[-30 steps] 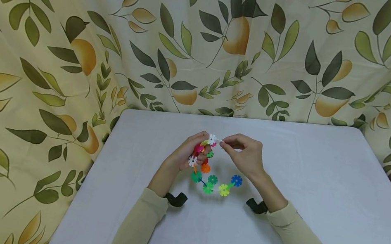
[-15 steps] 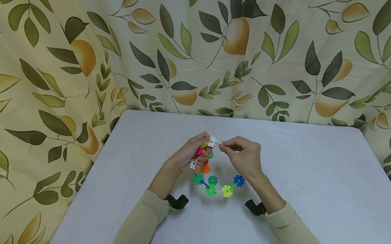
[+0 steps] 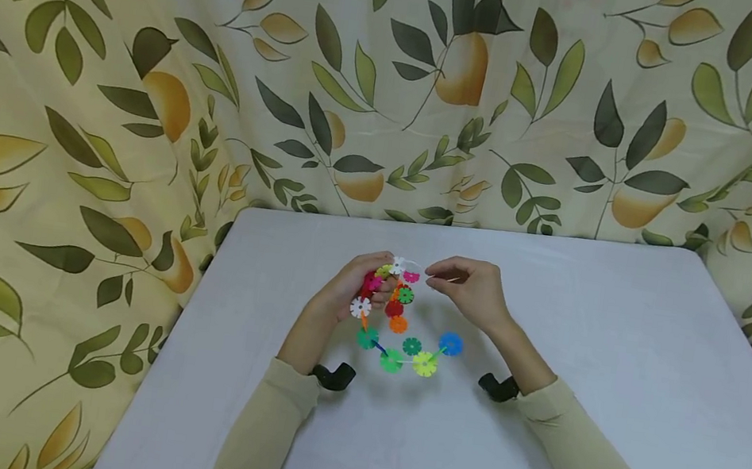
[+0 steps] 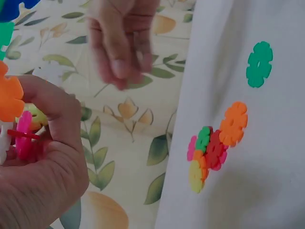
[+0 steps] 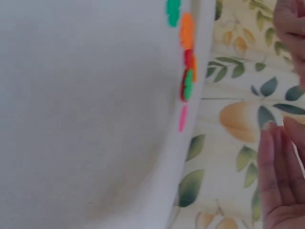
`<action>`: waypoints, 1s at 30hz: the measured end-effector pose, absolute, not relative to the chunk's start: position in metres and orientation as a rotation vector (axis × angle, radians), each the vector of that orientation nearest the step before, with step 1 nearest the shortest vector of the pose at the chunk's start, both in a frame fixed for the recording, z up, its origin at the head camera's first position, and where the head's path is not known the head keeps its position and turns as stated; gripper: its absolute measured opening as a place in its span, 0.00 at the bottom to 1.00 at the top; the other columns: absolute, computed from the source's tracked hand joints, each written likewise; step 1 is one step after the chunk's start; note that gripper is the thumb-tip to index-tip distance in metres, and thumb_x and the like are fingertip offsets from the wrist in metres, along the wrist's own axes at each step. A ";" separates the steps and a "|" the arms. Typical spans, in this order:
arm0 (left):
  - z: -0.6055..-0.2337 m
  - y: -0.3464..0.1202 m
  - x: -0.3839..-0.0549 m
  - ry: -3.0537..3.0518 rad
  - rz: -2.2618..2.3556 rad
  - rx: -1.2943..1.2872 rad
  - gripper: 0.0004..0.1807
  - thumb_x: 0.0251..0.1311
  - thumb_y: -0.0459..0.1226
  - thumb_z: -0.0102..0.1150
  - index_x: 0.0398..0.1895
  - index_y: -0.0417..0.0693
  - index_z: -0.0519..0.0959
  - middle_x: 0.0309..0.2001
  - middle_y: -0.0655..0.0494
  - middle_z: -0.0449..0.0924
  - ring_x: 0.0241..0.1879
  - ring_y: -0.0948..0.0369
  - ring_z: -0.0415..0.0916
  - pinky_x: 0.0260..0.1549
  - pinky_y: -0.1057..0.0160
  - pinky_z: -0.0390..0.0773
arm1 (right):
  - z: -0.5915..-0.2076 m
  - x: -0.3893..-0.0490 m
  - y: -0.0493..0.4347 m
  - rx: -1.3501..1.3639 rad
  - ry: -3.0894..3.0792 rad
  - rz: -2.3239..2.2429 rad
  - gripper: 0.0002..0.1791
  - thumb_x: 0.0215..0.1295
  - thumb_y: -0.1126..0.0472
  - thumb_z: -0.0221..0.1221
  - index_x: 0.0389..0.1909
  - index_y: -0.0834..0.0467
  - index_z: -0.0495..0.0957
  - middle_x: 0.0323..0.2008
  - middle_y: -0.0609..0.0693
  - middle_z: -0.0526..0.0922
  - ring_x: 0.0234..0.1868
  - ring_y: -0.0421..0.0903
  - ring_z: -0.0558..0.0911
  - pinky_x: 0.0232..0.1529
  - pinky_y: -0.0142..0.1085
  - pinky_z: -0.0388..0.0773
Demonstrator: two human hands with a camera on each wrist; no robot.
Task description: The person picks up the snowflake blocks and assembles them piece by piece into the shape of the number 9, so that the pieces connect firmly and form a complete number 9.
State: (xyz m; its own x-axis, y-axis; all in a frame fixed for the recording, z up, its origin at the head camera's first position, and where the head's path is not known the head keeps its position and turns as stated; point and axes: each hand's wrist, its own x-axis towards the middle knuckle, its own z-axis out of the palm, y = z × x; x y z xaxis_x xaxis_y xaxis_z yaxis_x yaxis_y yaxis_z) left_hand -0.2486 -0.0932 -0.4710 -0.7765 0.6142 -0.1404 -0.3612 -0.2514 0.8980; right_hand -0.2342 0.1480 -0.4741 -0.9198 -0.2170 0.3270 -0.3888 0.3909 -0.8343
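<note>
In the head view my left hand [image 3: 356, 284] grips a chain of interlocking plastic flower discs [image 3: 390, 360]. It runs from a white disc [image 3: 398, 266] by the thumb, through yellow and pink ones, down to a blue disc [image 3: 450, 344]. A thin pale edge sticks out right of the upper white disc. My right hand [image 3: 472, 292] hovers just right of that edge, apart from it, with thumb and index close together. In the right wrist view the right hand's fingers [image 5: 279, 176] look fairly straight, and I see nothing held. The left palm's inside is partly hidden.
Several loose discs lie on the white-covered table [image 3: 533, 449] beneath the chain, among them a green disc [image 4: 259, 64], an orange disc [image 4: 234, 124] and a red disc [image 4: 215, 149]. A fruit-patterned curtain [image 3: 371, 65] hangs behind and left of the table.
Earlier my right fingertips pinched a white piece at the upper white disc; now they have come away from it. The left hand and chain have shifted slightly left.
</note>
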 end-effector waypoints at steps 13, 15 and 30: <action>-0.474 -0.098 -0.250 1.452 2.040 0.396 0.14 0.83 0.39 0.34 0.40 0.43 0.69 0.28 0.53 0.76 0.21 0.63 0.68 0.18 0.72 0.70 | -0.513 -0.272 0.128 0.722 -3.007 1.204 0.15 0.63 0.61 0.73 0.50 0.58 0.88 0.39 0.50 0.88 0.39 0.47 0.84 0.43 0.42 0.84; -0.474 -0.098 -0.251 1.420 2.052 0.394 0.14 0.83 0.39 0.34 0.39 0.43 0.67 0.27 0.53 0.73 0.19 0.64 0.64 0.16 0.73 0.65 | -0.515 -0.274 0.125 0.754 -3.035 1.149 0.17 0.62 0.61 0.74 0.52 0.58 0.88 0.39 0.51 0.87 0.40 0.48 0.83 0.44 0.42 0.83; -0.476 -0.098 -0.254 1.585 2.013 0.363 0.19 0.78 0.47 0.53 0.29 0.46 0.67 0.23 0.57 0.60 0.15 0.66 0.57 0.14 0.74 0.58 | -0.511 -0.272 0.124 0.683 -3.012 1.092 0.10 0.56 0.63 0.77 0.34 0.57 0.84 0.31 0.47 0.86 0.34 0.47 0.81 0.41 0.41 0.83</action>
